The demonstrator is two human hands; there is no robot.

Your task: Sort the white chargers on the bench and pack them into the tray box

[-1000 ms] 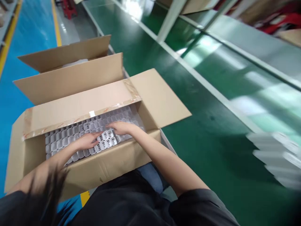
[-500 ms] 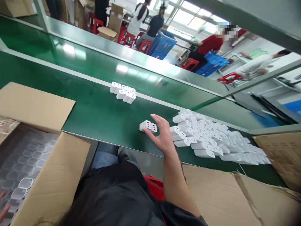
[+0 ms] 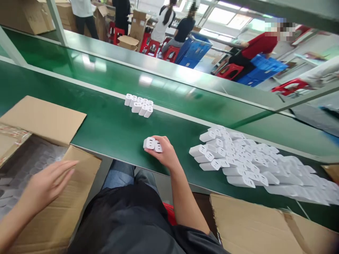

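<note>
At the left, an open cardboard carton stands beside the green bench, its contents blurred. Above its near part hovers the left hand, holding nothing, its fingers stretched to the right and close together, with a small gap below them.

Right of the carton, towards the bench's far side, a small cluster of white chargers stands in two rows, slotted ends up.

Nearer, around the bench's middle, is a pair of chargers: glossy white, rounded-cornered blocks, side by side, with dark slots in their end faces. These faces point upward and slightly right, towards the camera; the long axes run alongside each other, strongly foreshortened. Whether they touch the bench, I cannot tell.

The right hand is clamped on this pair, thumb near, fingers far. Further right spreads a heap of similar chargers, many lying down, slotted ends rightward.
</note>
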